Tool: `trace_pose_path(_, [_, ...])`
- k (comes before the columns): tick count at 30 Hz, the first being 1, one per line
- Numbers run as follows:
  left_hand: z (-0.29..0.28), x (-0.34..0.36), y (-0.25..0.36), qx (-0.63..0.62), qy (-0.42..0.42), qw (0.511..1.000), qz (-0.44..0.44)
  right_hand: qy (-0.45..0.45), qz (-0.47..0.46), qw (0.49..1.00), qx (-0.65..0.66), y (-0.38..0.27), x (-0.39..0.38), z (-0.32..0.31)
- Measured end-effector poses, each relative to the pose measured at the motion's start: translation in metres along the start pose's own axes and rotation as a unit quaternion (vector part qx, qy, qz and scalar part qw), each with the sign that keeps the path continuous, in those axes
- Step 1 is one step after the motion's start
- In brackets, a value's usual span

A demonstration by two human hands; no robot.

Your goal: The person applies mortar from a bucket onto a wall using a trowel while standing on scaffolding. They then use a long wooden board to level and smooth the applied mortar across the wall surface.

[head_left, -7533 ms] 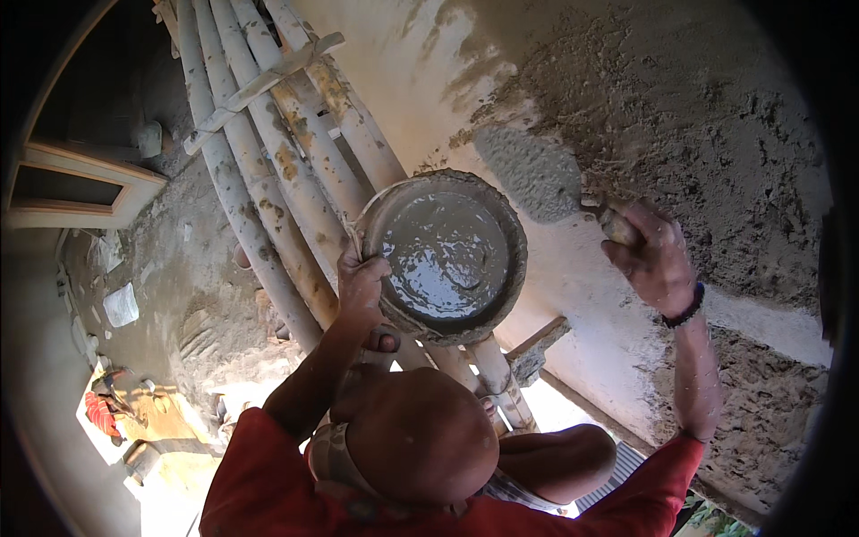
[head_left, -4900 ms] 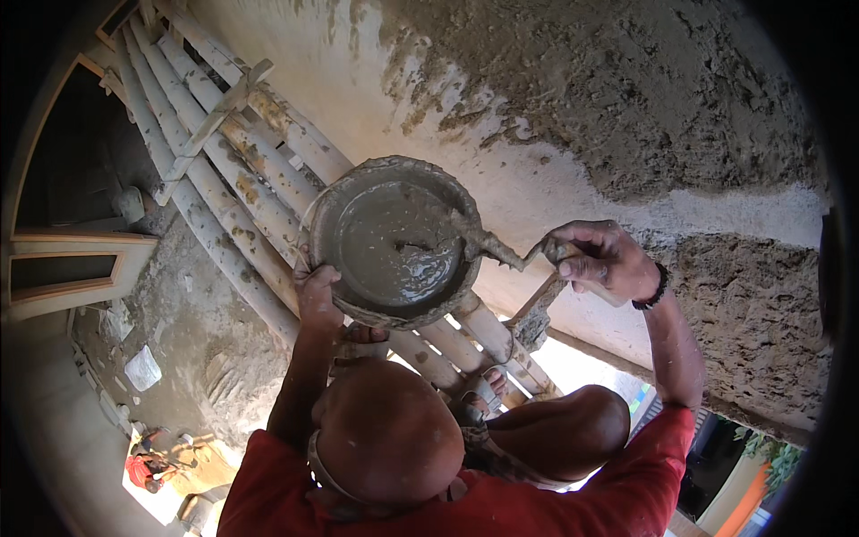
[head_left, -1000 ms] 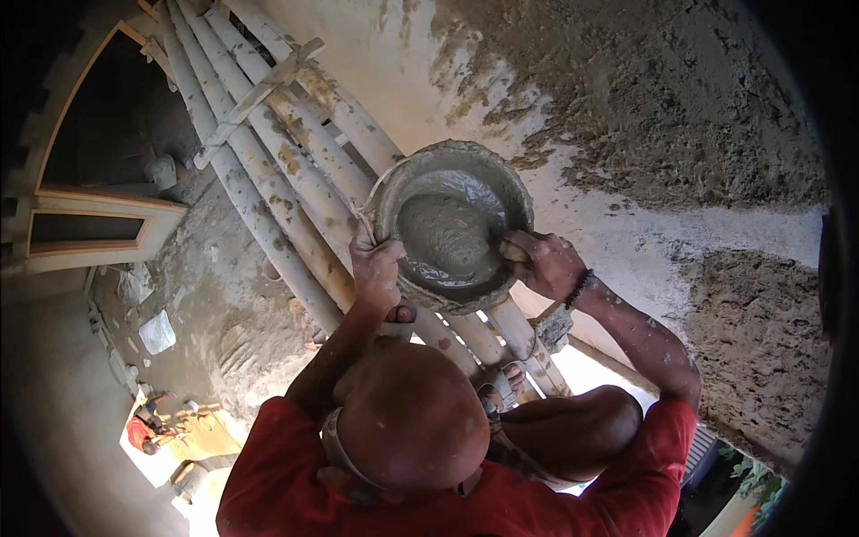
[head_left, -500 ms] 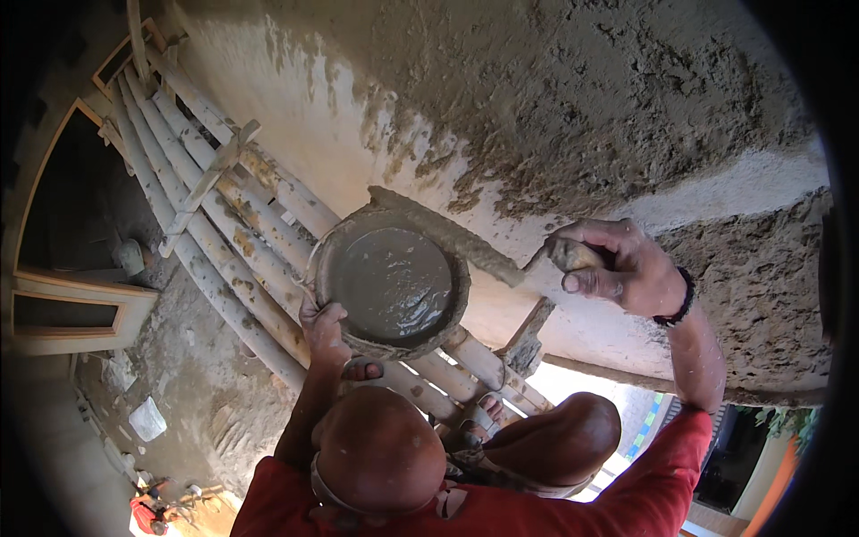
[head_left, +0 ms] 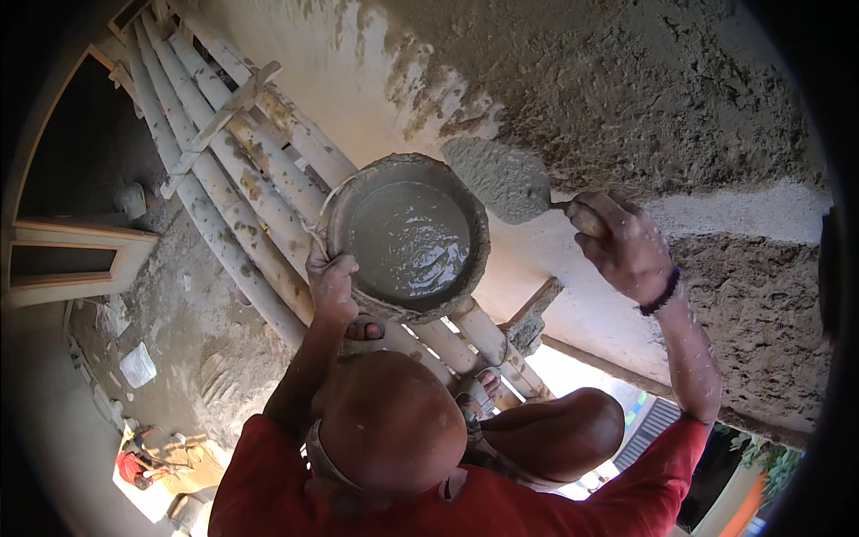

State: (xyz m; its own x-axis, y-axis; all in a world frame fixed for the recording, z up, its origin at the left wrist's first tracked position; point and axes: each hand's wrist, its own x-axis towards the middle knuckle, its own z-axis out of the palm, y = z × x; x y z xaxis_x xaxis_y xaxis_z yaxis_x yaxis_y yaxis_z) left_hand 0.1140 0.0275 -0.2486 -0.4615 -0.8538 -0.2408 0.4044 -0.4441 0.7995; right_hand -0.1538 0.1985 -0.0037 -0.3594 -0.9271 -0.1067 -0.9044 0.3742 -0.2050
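My left hand [head_left: 331, 285] is closed on the left edge of a round bucket [head_left: 480, 259], near its thin handle. Wet grey mortar [head_left: 407, 237] with a shiny surface stands inside the bucket. In my right hand [head_left: 631, 255] is the handle of a trowel [head_left: 503, 179], fingers wrapped round it. The trowel's broad blade faces up, coated with grey mortar, just right of the bucket's far rim and in front of the wall. Rough wet mortar [head_left: 644, 107] covers the wall's upper part, while a pale strip [head_left: 752, 213] shows below it.
Long bamboo poles [head_left: 246, 192] form a platform under me, with gaps between them and a wooden crosspiece [head_left: 219, 130] on top. My bent knees are close below the bucket. Far down at the left, a person in red [head_left: 132, 467] is on the ground.
The trowel blade has turned from edge-on above the bucket's rim to lying face up beside it. In the picture, the bucket and my left hand sit slightly farther right.
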Motion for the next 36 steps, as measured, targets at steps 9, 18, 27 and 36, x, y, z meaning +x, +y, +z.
trace_pose_path(9, [0.014, -0.012, 0.009, 0.009, 0.026, 1.000, -0.005, -0.172, -0.101, 0.979, 0.026, -0.008, 0.029, 0.163])
trace_pose_path(18, [-0.001, -0.007, 0.006, -0.013, 0.034, 0.999, -0.001, -0.116, -0.077, 0.979, 0.151, -0.011, 0.016, 0.107])
trace_pose_path(27, [-0.004, -0.002, 0.008, 0.054, 0.073, 0.996, 0.020, -0.076, -0.148, 0.947, 0.274, -0.027, 0.031, -0.031])
trace_pose_path(36, [-0.012, -0.002, -0.003, 0.003, 0.076, 0.997, -0.032, 0.288, 0.031, 0.957, 0.033, 0.041, 0.038, -0.120])
